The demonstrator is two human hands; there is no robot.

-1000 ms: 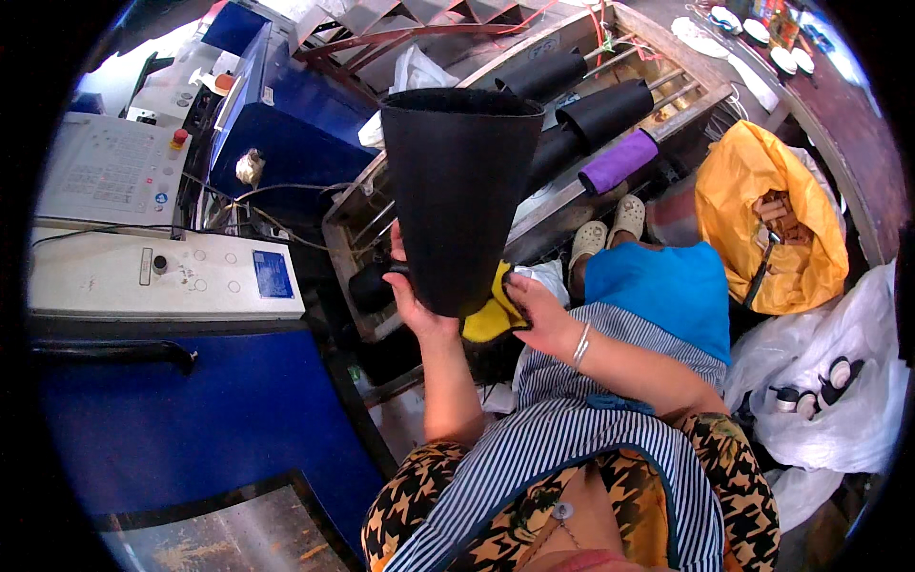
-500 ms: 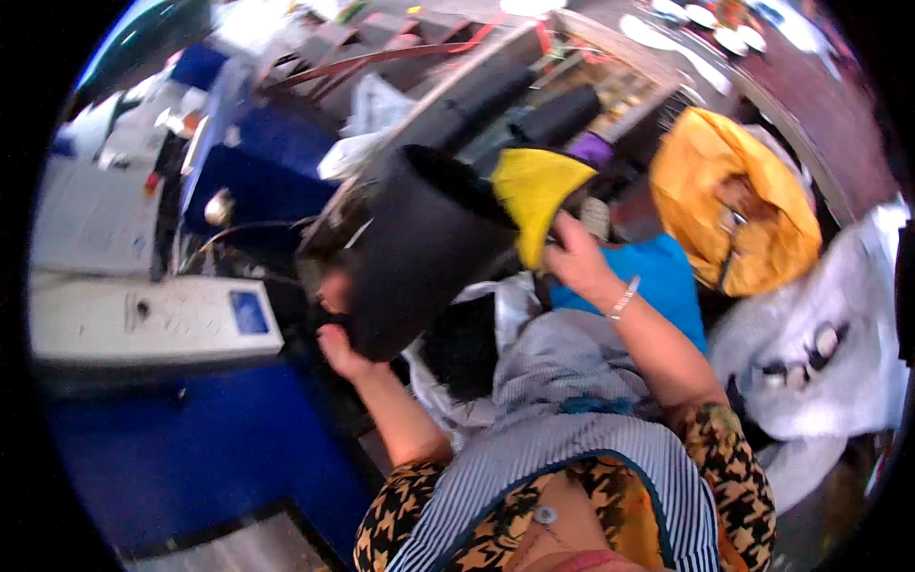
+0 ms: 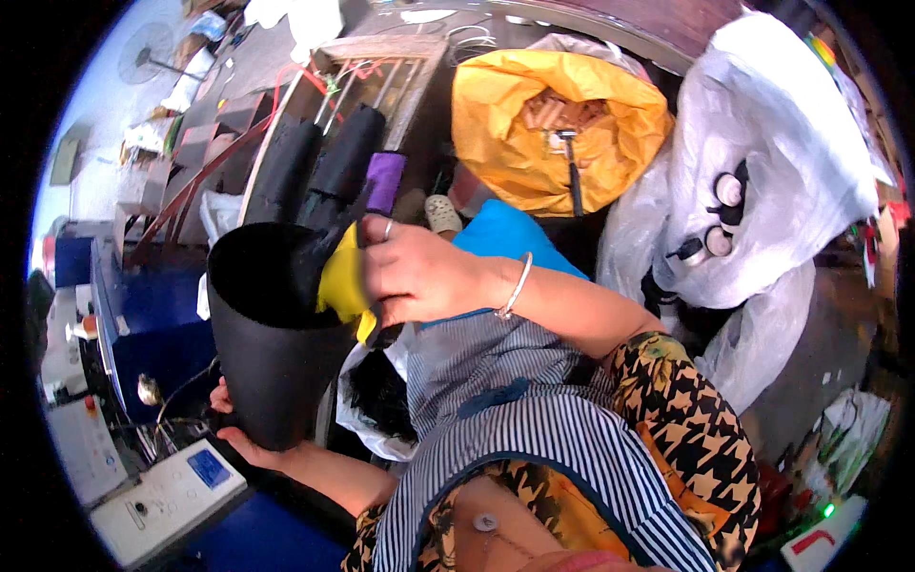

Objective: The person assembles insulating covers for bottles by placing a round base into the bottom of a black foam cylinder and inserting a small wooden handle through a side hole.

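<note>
Left hand [image 3: 238, 434] grips the black cone [image 3: 267, 353] from below, holding it over the lap. Right hand [image 3: 415, 272] pinches a yellow cloth [image 3: 345, 284] at the cone's rim.

A big black tube [image 3: 272, 353] is the middle thing. The left hand [image 3: 238, 434] holds it from below. The right hand [image 3: 419, 272] grips a yellow cloth [image 3: 345, 281] at the tube's top rim. A yellow bag [image 3: 558, 124] sits far above the tube, to the right.
</note>
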